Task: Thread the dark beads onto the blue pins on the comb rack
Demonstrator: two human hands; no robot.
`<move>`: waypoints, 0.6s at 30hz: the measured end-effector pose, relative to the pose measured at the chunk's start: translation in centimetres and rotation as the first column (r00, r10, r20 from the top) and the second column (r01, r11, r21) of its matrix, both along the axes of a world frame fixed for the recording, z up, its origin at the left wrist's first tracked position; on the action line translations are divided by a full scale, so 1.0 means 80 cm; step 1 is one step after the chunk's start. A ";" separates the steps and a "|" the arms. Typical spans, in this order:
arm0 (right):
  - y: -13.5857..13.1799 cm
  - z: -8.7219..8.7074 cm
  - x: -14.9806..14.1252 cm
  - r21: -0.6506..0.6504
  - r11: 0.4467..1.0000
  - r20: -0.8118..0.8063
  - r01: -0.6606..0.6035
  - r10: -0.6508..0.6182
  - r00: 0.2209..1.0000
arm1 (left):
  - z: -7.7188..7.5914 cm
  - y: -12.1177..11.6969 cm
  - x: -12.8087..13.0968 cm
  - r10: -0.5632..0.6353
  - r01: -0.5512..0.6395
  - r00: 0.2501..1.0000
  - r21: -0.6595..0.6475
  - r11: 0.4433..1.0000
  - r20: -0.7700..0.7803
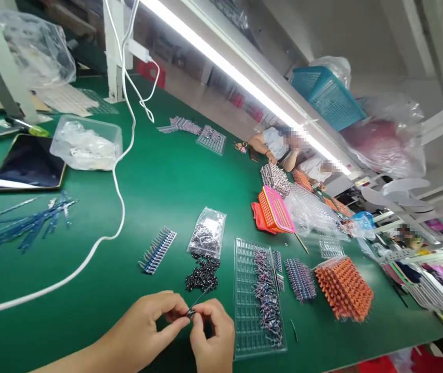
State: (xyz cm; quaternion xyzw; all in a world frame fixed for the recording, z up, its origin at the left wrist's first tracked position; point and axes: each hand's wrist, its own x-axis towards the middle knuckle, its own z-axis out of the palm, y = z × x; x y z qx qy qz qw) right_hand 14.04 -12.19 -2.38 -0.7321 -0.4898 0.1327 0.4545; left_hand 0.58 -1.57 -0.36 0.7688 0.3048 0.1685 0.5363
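My left hand point(155, 324) and my right hand point(214, 331) meet at the table's near edge, each with thumb and forefinger pinched. Between the fingertips is a small dark piece point(190, 313), too small to name, with a thin dark strand point(201, 296) sticking up from it. Just beyond lies a pile of small black beads point(202, 273), spilling from a see-through plastic bag point(208, 230). Right of my hands is a plastic tray point(244, 295) of slots, partly covered by many small purple-and-blue pieces point(267, 298). A card of similar pieces point(159, 250) lies to the left.
Blue strips point(30, 223), a tablet point(30, 161), a plastic box point(116, 140) and a white cable point(119, 194) occupy the left. Rightward are a pink-orange basket point(277, 207), a purple-blue stack point(300, 280) and an orange stack point(343, 288). Other people point(275, 142) sit farther along the table.
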 end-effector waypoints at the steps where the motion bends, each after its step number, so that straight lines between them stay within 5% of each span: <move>1: 0.000 -0.004 0.000 0.008 1.000 0.003 0.011 -0.011 1.000 | -0.001 0.000 0.000 -0.002 0.002 1.000 0.015 1.000 -0.002; 9: 0.003 -0.029 -0.001 0.054 0.997 -0.084 0.058 -0.053 0.995 | -0.010 0.006 0.003 -0.009 0.009 1.000 0.040 0.999 0.005; 15: 0.001 -0.010 -0.002 -0.014 1.000 -0.340 0.000 -0.005 0.940 | 0.000 0.006 -0.003 -0.038 0.038 0.999 0.011 0.999 0.011; 18: -0.001 -0.001 -0.004 -0.016 1.000 -0.471 -0.015 0.006 0.882 | -0.020 0.006 -0.008 -0.057 0.057 0.998 0.027 0.998 0.019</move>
